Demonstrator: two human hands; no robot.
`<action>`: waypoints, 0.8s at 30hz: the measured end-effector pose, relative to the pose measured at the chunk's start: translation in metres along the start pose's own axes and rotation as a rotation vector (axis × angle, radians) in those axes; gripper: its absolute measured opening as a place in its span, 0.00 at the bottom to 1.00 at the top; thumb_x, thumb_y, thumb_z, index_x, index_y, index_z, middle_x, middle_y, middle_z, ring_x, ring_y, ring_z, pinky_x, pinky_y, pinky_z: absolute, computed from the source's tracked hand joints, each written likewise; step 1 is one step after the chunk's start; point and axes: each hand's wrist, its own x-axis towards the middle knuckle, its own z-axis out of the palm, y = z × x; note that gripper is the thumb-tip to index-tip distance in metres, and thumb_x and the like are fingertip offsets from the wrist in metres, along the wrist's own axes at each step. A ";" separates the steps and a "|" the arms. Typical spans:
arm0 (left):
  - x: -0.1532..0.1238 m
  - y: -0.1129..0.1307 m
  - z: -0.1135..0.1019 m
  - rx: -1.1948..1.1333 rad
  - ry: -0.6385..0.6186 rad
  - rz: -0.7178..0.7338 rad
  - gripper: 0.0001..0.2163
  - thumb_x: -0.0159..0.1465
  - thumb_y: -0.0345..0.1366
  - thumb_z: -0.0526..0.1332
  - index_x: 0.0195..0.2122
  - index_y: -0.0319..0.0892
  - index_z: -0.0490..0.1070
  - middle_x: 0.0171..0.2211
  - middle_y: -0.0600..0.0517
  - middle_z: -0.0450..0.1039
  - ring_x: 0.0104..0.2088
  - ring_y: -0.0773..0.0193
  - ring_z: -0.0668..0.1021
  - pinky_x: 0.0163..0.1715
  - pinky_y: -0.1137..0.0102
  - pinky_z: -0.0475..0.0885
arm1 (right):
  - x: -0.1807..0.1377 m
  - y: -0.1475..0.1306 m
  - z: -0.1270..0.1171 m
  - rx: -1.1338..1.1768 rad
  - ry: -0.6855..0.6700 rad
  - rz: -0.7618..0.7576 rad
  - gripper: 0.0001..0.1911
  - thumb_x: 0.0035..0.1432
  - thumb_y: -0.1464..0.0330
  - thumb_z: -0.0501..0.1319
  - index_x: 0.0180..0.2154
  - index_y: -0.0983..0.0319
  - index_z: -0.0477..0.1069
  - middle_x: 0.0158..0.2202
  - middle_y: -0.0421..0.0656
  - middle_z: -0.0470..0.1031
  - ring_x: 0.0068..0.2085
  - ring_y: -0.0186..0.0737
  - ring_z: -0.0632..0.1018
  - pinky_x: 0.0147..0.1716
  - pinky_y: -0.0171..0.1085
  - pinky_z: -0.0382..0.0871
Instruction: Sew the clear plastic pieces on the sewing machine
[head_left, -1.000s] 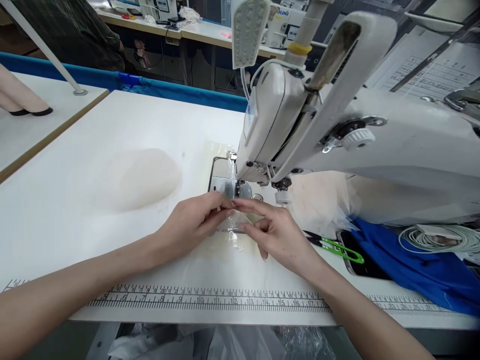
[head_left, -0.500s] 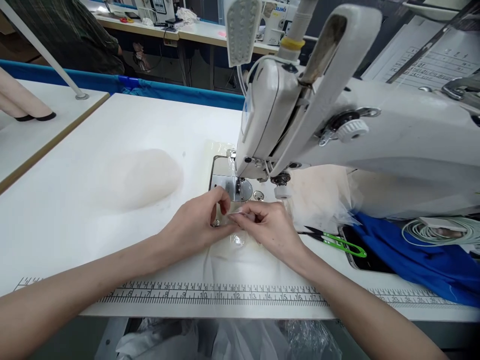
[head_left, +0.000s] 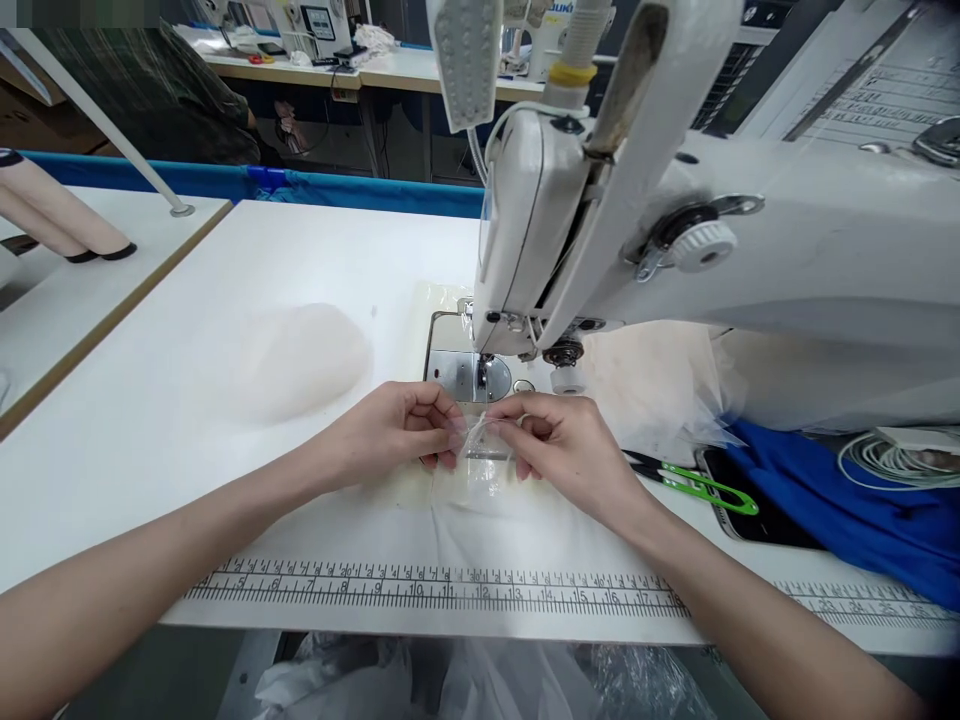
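Just in front of the needle of a white sewing machine [head_left: 517, 220], my left hand [head_left: 409, 430] and my right hand [head_left: 559, 440] pinch a small piece of thin, sheer whitish fabric [head_left: 475, 432] between them. Both hands are closed, with fingertips a short way apart and the fabric stretched across the gap. Behind them lies the metal needle plate [head_left: 454, 370], under the presser foot. The fabric is so see-through that its full outline cannot be made out.
Green-handled scissors [head_left: 709, 490] lie right of my hand, beside a dark phone [head_left: 739, 510] and blue cloth [head_left: 862, 510]. Sheer pale fabric [head_left: 652, 385] sits under the machine arm; another pale piece [head_left: 315, 360] lies left. A printed ruler [head_left: 420, 590] runs along the front edge.
My left fingers have closed from a loose curl into a pinch on the fabric. My right hand has moved slightly right, and the sheer piece now shows spread between both hands.
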 end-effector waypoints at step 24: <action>-0.009 -0.018 0.017 0.699 0.449 0.779 0.05 0.66 0.29 0.59 0.40 0.40 0.75 0.27 0.54 0.77 0.24 0.73 0.76 0.23 0.80 0.71 | -0.012 0.000 0.006 -0.163 -0.018 -0.272 0.05 0.63 0.70 0.58 0.42 0.59 0.69 0.21 0.32 0.64 0.21 0.26 0.67 0.22 0.26 0.63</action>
